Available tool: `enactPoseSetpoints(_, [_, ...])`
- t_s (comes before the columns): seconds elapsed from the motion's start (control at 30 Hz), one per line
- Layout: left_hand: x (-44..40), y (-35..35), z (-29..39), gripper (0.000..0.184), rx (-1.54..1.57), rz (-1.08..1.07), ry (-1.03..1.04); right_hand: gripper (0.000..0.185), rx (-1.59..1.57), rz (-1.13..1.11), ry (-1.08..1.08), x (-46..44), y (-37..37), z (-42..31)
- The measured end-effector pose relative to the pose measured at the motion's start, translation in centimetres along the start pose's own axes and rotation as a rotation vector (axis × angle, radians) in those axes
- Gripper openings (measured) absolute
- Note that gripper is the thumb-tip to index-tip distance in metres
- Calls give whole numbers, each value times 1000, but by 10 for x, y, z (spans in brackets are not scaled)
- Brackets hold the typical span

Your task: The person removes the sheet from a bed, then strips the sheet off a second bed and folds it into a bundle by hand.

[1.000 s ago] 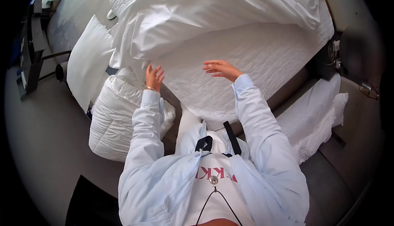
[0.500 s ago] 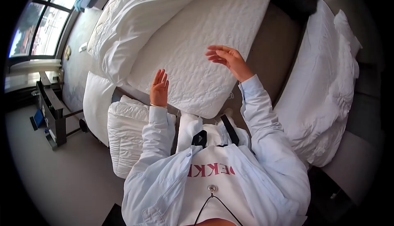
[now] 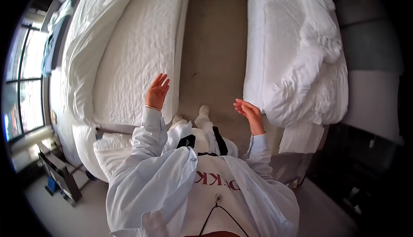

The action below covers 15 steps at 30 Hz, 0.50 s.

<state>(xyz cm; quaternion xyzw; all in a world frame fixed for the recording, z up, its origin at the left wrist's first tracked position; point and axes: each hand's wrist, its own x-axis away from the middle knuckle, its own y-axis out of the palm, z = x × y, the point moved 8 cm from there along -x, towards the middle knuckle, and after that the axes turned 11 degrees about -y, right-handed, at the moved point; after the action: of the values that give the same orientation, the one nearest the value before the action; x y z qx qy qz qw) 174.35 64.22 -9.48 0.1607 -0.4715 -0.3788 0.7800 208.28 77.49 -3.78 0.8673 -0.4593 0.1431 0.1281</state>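
My left hand (image 3: pixel 157 92) is raised over the near end of the left bed's quilted white mattress cover (image 3: pixel 137 47), its fingers apart and nothing in it. Loose white bedding (image 3: pixel 88 52) lies folded along that bed's left side. Nearest to my right hand (image 3: pixel 251 114) is the near left corner of the right bed; this hand also holds nothing, with its fingers partly spread. Crumpled white bedding (image 3: pixel 301 73) covers much of the right bed (image 3: pixel 271 35).
Carpeted floor (image 3: pixel 213 43) runs between the two beds, with my feet at its near end. A folded white duvet (image 3: pixel 112 149) is at the left bed's foot. Far left are a window (image 3: pixel 31 80) and a dark desk-like piece (image 3: pixel 62 179).
The view has swung right, bringing the aisle and right bed toward the middle. Both hands stay raised and empty; my right hand is now lower and farther right in the view.
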Motion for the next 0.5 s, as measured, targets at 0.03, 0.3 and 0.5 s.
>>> enactPoseSetpoints(0.03, [-13,21,-1,54,-34,-65,-42,32,-26,36,-38,1,-3,-1])
enactPoseSetpoints(0.3, [-72,65,38,51,71,-213,-6,33,-128,82,21,-70,0,-10])
enactPoseSetpoints(0.5, [-154,36,115,54,307,-213,82,33,-94,56,-32,-195,28,-60])
